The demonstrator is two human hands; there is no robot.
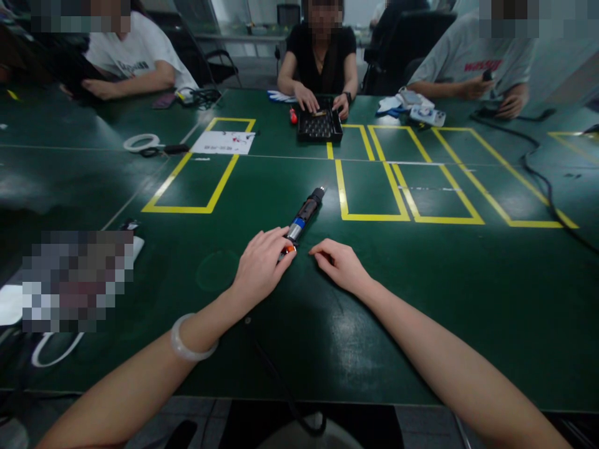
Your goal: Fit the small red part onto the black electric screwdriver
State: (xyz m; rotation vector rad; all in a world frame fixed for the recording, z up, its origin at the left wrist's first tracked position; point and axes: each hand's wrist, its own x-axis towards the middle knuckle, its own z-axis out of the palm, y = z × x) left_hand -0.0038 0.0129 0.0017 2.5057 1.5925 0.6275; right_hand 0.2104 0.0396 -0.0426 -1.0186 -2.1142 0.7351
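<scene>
A dark cylindrical tool point(304, 215) with a silver and blue band and an orange part at its near end lies slanted on the green table point(421, 268), its tip pointing away and to the right. My left hand point(265, 259), with a pale bangle at the wrist, is closed round the tool's near end, thumb beside the orange part. To the right, my right hand point(340, 265) rests on the table with fingers curled together and touches no tool; whether something small is between its fingertips cannot be made out.
Across the table a person's hands are in a black tray point(321, 134). Yellow tape rectangles point(374, 217) mark the surface. A white sheet point(223, 143) and a coiled white cable point(140, 143) lie at left. A black cable point(538, 168) runs along the right.
</scene>
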